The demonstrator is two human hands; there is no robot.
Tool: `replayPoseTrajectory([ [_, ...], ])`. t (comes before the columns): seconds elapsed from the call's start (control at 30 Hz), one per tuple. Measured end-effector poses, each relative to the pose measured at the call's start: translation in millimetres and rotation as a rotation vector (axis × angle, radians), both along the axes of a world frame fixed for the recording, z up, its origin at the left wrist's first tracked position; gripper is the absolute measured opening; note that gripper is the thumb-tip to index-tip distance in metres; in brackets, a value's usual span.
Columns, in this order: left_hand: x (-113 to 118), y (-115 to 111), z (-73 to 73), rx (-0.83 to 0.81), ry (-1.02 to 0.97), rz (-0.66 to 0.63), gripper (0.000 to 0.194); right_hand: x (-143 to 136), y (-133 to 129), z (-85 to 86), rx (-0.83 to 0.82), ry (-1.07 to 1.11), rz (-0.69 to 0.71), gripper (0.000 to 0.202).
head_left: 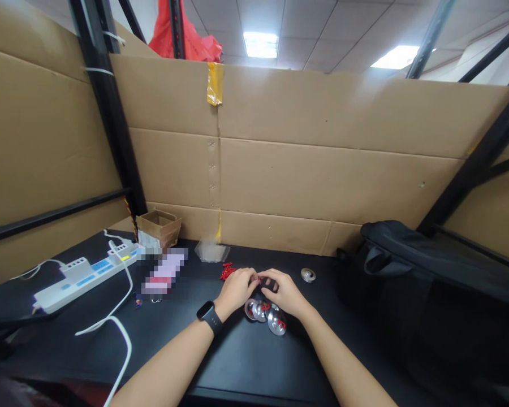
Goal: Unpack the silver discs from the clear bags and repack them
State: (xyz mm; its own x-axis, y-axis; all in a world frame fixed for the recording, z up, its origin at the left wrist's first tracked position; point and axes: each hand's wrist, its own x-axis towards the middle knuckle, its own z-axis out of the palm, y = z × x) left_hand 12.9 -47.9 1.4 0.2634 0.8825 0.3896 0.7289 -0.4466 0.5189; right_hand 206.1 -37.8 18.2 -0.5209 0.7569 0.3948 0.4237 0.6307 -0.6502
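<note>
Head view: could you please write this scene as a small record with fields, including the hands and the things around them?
Hands: left hand and right hand, fingertips close together
Held: too small to tell
Left wrist: dark smartwatch
Surface: black table
Nearest hands: silver can lids with red tabs
Beside left hand: small red pile
Beyond right hand: separate can lid
Far left: white power strip, open cardboard box
Far right: black bag
</note>
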Motion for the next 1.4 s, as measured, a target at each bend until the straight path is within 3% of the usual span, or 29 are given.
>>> replayPoseTrajectory([
  [0.23, 3.7, -3.9, 6.2, -0.003, -0.066, -0.03, 0.009, 4.1, 3.3, -0.9, 0.009, -0.006, -0.035, 0.043],
  [0.5, 5.4, -13.7, 23.4, -0.067, -0.24, -0.137, 0.014, 4.5, -1.2, 7.0, 0.018, 0.049, -0.05, 0.049],
  [0.87, -12.9, -5.9, 32.9, 0.102, -0.122, -0.017, 0.013, 10.4, 3.5, 5.2, 0.038, 0.077, -0.084, 0.045],
  [1.0, -40.7, 3.0, 37.7, 0.139, -0.01, 0.101, 0.016, 29.1, 14.8, 7.7, 0.085, 0.028, -0.218, 0.041],
  [1.17, -80.8, 15.0, 34.9, 0.145, 0.153, 0.231, 0.013, 78.4, 33.6, 9.7, 0.085, -0.234, -0.545, 0.038],
  [1.3, -93.5, 19.3, 29.3, 0.095, 0.22, 0.228, 0.013, 108.7, 41.9, 5.6, -0.052, -0.464, -0.746, 0.037],
  [1.4, -95.2, 20.3, 26.1, 0.069, 0.268, 0.222, 0.013, 115.1, 45.0, 1.4, -0.119, -0.494, -0.769, 0.039],
])
